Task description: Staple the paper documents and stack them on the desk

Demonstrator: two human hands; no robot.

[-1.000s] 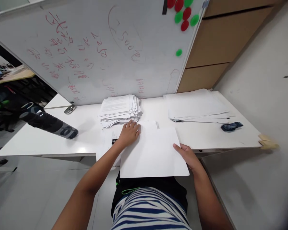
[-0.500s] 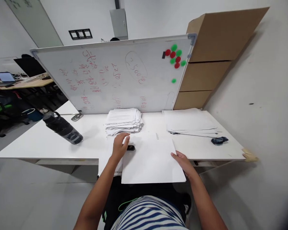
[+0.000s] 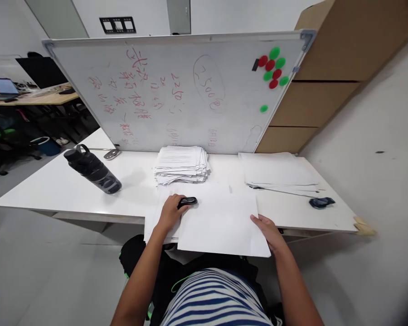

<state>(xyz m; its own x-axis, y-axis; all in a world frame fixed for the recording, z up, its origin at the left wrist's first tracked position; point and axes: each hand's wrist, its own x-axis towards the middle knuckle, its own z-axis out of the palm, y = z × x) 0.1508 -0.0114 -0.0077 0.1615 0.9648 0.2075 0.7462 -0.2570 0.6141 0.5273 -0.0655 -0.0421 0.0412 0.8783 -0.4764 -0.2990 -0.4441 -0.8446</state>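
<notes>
The right hand (image 3: pixel 265 228) still pinches the right edge of the white sheets (image 3: pixel 221 226); the left hand (image 3: pixel 172 210), raised beside the black tool (image 3: pixel 190 200) half a second ago, now curls around it. The smooth, glossy desk (image 3: pixel 61 185) bears a ragged-edged paper stack (image 3: pixel 182 163); the flat, matte sheets overhang its front; the slim, rounded tool sits at their far left corner.

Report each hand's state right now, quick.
Left hand: closed on the black stapler, at the paper's left edge.
Right hand: closed on the right edge of the paper, thumb on top.
</notes>
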